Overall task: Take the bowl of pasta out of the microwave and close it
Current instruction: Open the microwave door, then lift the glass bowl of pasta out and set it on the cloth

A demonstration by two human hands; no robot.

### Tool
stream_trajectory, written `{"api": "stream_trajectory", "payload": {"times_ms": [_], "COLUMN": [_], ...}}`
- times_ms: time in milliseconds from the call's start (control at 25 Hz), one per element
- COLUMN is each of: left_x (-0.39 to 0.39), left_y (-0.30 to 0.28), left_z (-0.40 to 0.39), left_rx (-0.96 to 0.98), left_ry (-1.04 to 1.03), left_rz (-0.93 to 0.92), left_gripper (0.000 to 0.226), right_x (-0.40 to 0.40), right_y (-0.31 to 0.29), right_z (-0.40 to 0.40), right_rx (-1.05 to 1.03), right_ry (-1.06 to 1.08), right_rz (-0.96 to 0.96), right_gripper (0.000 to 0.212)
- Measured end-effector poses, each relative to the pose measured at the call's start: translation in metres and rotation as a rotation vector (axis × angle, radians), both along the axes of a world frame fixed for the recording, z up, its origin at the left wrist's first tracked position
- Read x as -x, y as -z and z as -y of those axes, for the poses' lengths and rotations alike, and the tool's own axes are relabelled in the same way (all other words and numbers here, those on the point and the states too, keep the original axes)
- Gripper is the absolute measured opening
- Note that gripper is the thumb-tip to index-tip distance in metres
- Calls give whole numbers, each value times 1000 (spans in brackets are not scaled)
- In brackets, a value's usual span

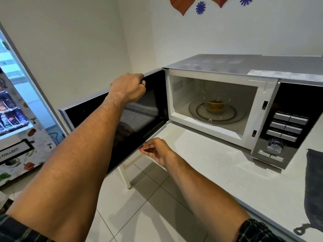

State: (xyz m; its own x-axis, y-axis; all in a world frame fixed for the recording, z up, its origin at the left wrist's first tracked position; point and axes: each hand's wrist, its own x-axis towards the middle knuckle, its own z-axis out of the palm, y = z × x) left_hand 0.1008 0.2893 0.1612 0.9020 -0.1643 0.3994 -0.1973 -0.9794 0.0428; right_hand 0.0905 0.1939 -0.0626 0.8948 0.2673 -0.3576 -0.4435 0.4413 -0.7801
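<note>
The glass bowl of pasta [215, 105] sits upright, mouth up, on the turntable [216, 112] inside the microwave [244, 70]. The left hand [128, 88] has its fingers clamped over the top edge of the open door [139, 116]; the right hand [155, 150], fingers loosely curled and holding nothing, hangs just below the door's bottom edge.

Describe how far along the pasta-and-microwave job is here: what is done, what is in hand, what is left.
Done: the microwave door stands swung wide open. In hand: the left hand grips the door's top edge, while the right hand hovers, loosely curled, near its bottom edge. Left: the glass bowl of pasta sits on the turntable inside, so it must be lifted out and the door shut.
</note>
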Motion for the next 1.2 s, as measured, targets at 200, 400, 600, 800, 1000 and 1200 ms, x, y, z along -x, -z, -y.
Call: {"api": "stream_trajectory", "payload": {"times_ms": [200, 400, 600, 800, 1000, 1200], "left_x": [-13, -24, -30, -35, -57, -99], "left_y": [3, 7, 13, 42, 81, 124], "left_z": [-16, -30, -26, 13, 72, 133], "left_rx": [80, 151, 235, 469, 798, 1112], "left_ry": [42, 56, 91, 193, 239, 208], "left_rz": [45, 68, 189, 513, 249, -88], "left_gripper": [45, 46, 41, 37, 47, 52], "right_x": [-10, -16, -20, -22, -26, -49], "right_y": [3, 3, 5, -11, -41, -61], "right_z": [-17, -26, -20, 26, 101, 175], "right_rx": [-42, -77, 10, 442, 747, 698], "right_ry": [40, 16, 8, 282, 609, 892], "right_rz": [7, 9, 33, 246, 477, 359], "right_gripper": [10, 20, 15, 15, 13, 15]}}
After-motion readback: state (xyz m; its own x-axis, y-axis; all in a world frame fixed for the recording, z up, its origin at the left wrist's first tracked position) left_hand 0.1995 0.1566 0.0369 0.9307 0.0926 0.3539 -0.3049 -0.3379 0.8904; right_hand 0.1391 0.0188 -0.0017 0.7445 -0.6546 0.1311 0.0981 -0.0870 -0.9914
